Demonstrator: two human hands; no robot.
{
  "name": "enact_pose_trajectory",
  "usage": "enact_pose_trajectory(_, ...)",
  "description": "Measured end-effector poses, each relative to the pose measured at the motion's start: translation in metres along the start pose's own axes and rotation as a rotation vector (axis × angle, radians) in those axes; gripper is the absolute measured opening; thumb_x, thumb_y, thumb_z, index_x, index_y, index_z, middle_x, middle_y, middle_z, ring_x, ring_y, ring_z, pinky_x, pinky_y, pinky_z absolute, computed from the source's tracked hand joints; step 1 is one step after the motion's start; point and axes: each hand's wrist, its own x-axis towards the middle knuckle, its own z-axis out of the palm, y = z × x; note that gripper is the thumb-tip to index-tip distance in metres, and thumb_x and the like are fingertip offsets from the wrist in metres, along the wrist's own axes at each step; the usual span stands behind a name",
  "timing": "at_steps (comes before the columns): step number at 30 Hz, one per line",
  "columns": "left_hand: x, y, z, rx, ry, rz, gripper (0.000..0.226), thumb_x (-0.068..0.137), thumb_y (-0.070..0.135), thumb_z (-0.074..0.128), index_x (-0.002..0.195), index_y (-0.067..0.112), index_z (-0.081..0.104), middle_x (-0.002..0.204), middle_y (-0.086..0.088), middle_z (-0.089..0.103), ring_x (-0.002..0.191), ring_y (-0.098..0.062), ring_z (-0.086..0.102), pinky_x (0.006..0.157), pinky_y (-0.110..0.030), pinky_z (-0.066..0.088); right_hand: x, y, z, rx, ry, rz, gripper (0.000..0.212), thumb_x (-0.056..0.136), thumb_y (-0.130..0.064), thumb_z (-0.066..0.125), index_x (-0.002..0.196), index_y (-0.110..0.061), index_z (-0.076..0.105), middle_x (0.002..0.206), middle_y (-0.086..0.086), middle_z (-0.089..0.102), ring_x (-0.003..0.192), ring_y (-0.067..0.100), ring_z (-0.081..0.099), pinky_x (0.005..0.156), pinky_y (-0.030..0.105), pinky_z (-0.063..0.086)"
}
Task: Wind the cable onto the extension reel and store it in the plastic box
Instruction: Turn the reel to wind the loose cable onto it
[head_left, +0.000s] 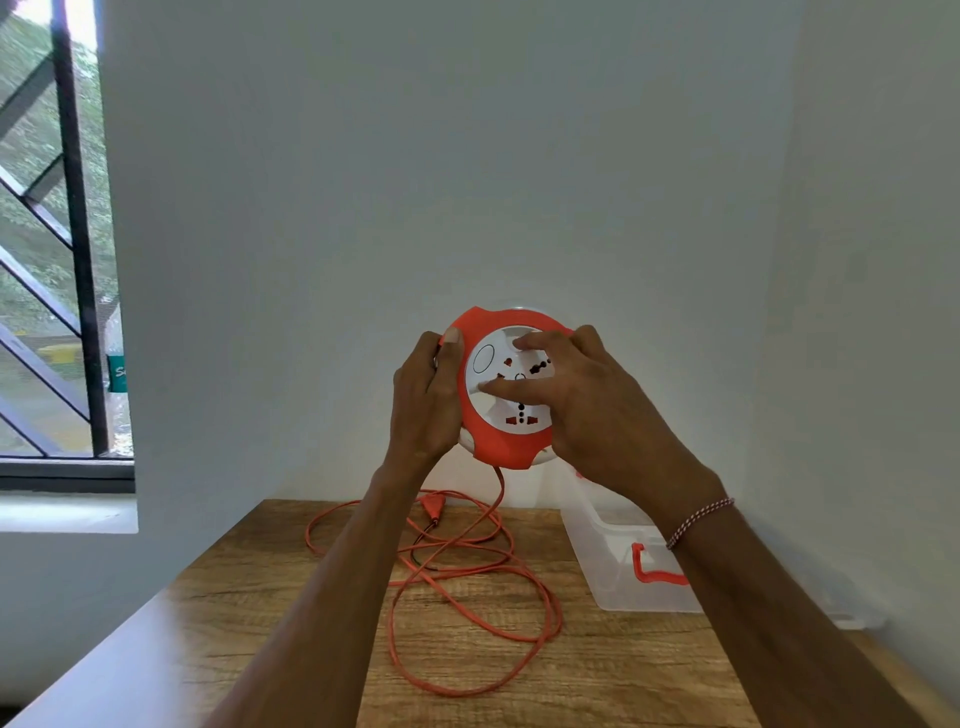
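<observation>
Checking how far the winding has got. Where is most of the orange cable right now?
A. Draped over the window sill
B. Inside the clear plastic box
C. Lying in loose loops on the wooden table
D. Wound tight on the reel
C: the orange cable hangs from the round orange-and-white extension reel and sprawls in loose loops on the wooden table.

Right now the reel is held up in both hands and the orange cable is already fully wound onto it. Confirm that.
Not quite. The reel is held up in both hands, but the head view shows the orange cable still lying in loose loops on the wooden table.
</observation>
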Motion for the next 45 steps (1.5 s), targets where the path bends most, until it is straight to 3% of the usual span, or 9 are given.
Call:
enact_pose_trajectory(8, -0.001, 0.004, 0.003, 0.006, -0.011, -0.037, 0.026, 0.102, 0.039, 0.039, 0.088, 0.029, 0.059, 0.08, 0.012, 0.068, 0.067, -0.004, 0.068, 0.056, -0.014, 0.054, -0.002, -0.003, 0.001, -0.108, 0.044, 0.042, 0.061, 0.062, -0.032, 0.087, 0.118, -0.038, 0.064, 0.133, 0.007, 0.054, 0.113, 0.032, 0.046, 0.087, 0.046, 0.049)
enact_pose_trajectory(15, -0.002, 0.001, 0.005, 0.011, -0.03, -0.032, 0.028, 0.101, 0.041, 0.041, 0.091, 0.024, 0.061, 0.074, 0.012, 0.069, 0.065, -0.006, 0.07, 0.053, -0.014, 0.053, -0.007, -0.003, 0.009, -0.053, 0.149, 0.205, 0.059, 0.071, -0.048, 0.071, 0.128, -0.042, 0.054, 0.121, 0.009, 0.057, 0.105, 0.025, 0.055, 0.086, 0.039, 0.051)
enact_pose_trajectory(22, -0.002, -0.003, 0.005, 0.026, -0.033, -0.017, 0.032, 0.1, 0.043, 0.041, 0.093, 0.019, 0.061, 0.074, 0.012, 0.069, 0.065, -0.004, 0.069, 0.052, -0.013, 0.052, -0.003, -0.008, 0.015, 0.069, 0.214, 0.346, 0.071, 0.075, -0.073, 0.055, 0.131, -0.03, 0.056, 0.121, 0.0, 0.067, 0.099, 0.021, 0.067, 0.084, 0.035, 0.053)
enact_pose_trajectory(26, 0.0, -0.006, 0.004, 0.018, -0.027, -0.032, 0.039, 0.099, 0.046, 0.04, 0.097, 0.013, 0.061, 0.079, 0.007, 0.07, 0.066, -0.009, 0.07, 0.055, -0.019, 0.057, -0.002, -0.003, 0.011, 0.077, 0.201, 0.26, 0.057, 0.083, -0.061, 0.056, 0.128, -0.027, 0.058, 0.121, 0.005, 0.066, 0.102, 0.024, 0.063, 0.085, 0.038, 0.052)
enact_pose_trajectory(29, 0.002, -0.006, 0.003, 0.018, -0.024, -0.033, 0.041, 0.099, 0.045, 0.04, 0.095, 0.01, 0.06, 0.076, 0.006, 0.069, 0.064, -0.011, 0.069, 0.056, -0.023, 0.058, -0.001, 0.008, 0.005, 0.067, 0.233, 0.094, 0.03, 0.084, -0.027, 0.069, 0.113, -0.022, 0.069, 0.113, 0.01, 0.065, 0.099, 0.026, 0.058, 0.077, 0.042, 0.058)
enact_pose_trajectory(31, 0.002, -0.005, 0.003, 0.018, -0.022, -0.031, 0.039, 0.1, 0.043, 0.04, 0.093, 0.011, 0.059, 0.073, 0.007, 0.068, 0.062, -0.01, 0.068, 0.053, -0.02, 0.056, 0.0, 0.013, 0.003, 0.071, 0.131, 0.023, 0.034, 0.075, -0.014, 0.077, 0.107, -0.026, 0.072, 0.122, 0.008, 0.061, 0.108, 0.028, 0.053, 0.082, 0.044, 0.055)
enact_pose_trajectory(35, 0.001, -0.003, 0.003, 0.009, -0.039, -0.033, 0.032, 0.101, 0.042, 0.04, 0.092, 0.018, 0.059, 0.074, 0.011, 0.068, 0.064, -0.006, 0.069, 0.051, -0.014, 0.051, 0.0, 0.005, 0.0, 0.001, -0.035, 0.034, 0.052, 0.068, -0.021, 0.084, 0.114, -0.039, 0.067, 0.141, 0.002, 0.047, 0.122, 0.029, 0.041, 0.092, 0.046, 0.048)
enact_pose_trajectory(42, 0.0, -0.002, 0.004, 0.023, -0.03, -0.022, 0.03, 0.101, 0.041, 0.041, 0.094, 0.018, 0.059, 0.074, 0.014, 0.069, 0.067, -0.005, 0.069, 0.052, -0.013, 0.052, -0.003, 0.001, 0.004, -0.157, 0.022, 0.06, 0.059, 0.064, -0.036, 0.084, 0.118, -0.045, 0.062, 0.131, 0.005, 0.054, 0.107, 0.028, 0.049, 0.082, 0.043, 0.049)
enact_pose_trajectory(45, 0.0, -0.002, 0.004, 0.005, -0.034, -0.021, 0.037, 0.099, 0.045, 0.041, 0.094, 0.014, 0.059, 0.075, 0.015, 0.07, 0.064, -0.007, 0.069, 0.052, -0.014, 0.053, -0.005, 0.002, 0.007, -0.12, 0.103, 0.113, 0.058, 0.073, -0.046, 0.072, 0.127, -0.046, 0.053, 0.123, 0.008, 0.056, 0.106, 0.027, 0.054, 0.083, 0.042, 0.05)
